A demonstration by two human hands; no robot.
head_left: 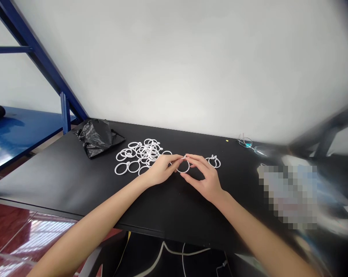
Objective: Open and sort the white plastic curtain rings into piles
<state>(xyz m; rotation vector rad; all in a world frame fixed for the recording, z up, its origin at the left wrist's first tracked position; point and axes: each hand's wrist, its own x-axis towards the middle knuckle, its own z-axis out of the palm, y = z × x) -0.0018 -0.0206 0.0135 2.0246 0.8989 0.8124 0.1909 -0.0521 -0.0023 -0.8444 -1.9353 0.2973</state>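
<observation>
A white plastic ring (183, 167) is held between both my hands above the black table (76, 181). My left hand (161, 169) pinches its left side with closed fingers. My right hand (204, 175) grips its top and right side with curled fingers. A heap of several white rings (139, 154) lies just left of my left hand. A small cluster of white rings (213, 161) rests right of my right hand.
A crumpled black plastic bag (97, 136) lies at the table's back left. Glasses (250, 145) sit at the back right near the white wall. Blue metal frame beams (47, 73) rise on the left. Cables (174, 254) hang under the table's front edge.
</observation>
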